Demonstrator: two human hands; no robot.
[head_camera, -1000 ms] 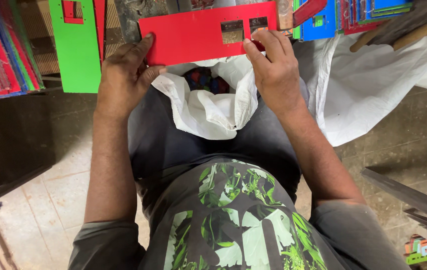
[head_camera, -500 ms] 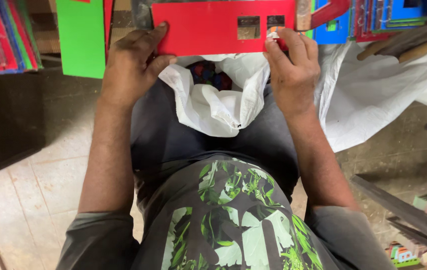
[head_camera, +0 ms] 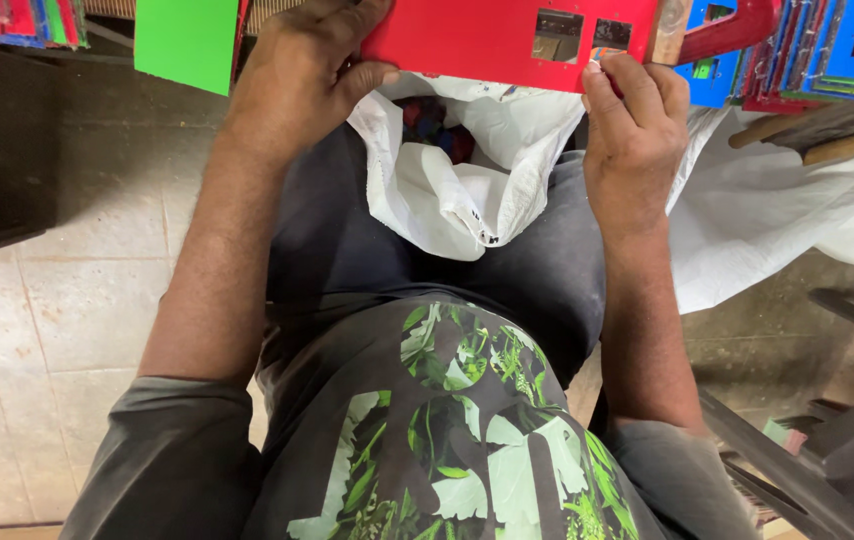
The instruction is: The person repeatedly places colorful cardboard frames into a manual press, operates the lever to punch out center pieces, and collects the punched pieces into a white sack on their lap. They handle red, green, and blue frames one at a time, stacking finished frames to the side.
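Observation:
I hold a flat red panel with two square cut-outs, high in the view. My left hand grips its left end, thumb along the lower edge. My right hand holds the right part, fingers just below the cut-outs. Under the panel, on my lap, lies an open white sack with dark red and blue pieces inside.
A green panel stands at the upper left beside stacked coloured panels. Blue and red cut-out panels lean at the upper right above a large white sack. Wooden sticks lie there. Tiled floor is left.
The red panel and both hands have risen toward the top of the view, as the camera tilts down. The grip on the panel is unchanged.

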